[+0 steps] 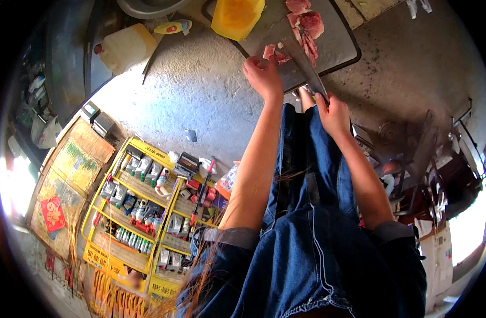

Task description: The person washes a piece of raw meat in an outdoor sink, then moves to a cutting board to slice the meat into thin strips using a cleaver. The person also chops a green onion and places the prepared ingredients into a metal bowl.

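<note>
My right hand (pixel 334 115) is wrapped round the handle of a kitchen knife (pixel 305 64). Its long broad blade points away from me across a grey board or tabletop (pixel 338 38) with a dark rim. Left of the blade, my left hand (pixel 264 78) has curled fingers at a small piece of raw meat (pixel 275 54) and appears to grip it; the fingertips are partly hidden. Several more pieces of raw meat (pixel 311 24) lie beyond and to the right of the blade, some strips close beside it.
A yellow plastic container (pixel 237 18) stands at the far left of the board. Further left are a yellow squeeze bottle (pixel 173 26), a pale jug (pixel 127 49) and a metal basin's rim (pixel 147 9). Yellow shelves (pixel 147 199) of bottles and boxes stand to the left.
</note>
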Motion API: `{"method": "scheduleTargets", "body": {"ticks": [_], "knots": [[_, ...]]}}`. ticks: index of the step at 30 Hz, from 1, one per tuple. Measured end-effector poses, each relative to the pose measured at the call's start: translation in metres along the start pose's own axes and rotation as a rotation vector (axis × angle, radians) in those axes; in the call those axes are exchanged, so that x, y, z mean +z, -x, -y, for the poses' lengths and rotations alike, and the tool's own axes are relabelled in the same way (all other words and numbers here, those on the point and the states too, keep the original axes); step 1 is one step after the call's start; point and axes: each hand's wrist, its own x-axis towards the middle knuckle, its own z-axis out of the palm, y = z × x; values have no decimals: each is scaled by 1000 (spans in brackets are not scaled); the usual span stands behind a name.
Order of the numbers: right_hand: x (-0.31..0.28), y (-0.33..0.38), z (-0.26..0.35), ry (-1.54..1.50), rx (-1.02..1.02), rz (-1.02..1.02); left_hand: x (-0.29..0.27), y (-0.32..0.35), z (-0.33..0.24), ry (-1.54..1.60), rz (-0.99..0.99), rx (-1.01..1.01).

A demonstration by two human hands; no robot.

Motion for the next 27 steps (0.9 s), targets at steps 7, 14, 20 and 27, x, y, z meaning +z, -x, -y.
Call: {"method": "scheduleTargets", "body": {"ticks": [7, 14, 20, 27], "knots": [[2, 10, -22, 104, 14, -33, 30, 22, 4, 192, 0, 4], [-8, 23, -23, 115, 6, -10, 20, 7, 15, 35, -161, 197], [2, 23, -4, 90, 50, 55, 12, -30, 21, 63, 110, 239], [8, 27, -2, 160, 86, -34, 18, 0, -3, 111, 118, -14]]}}
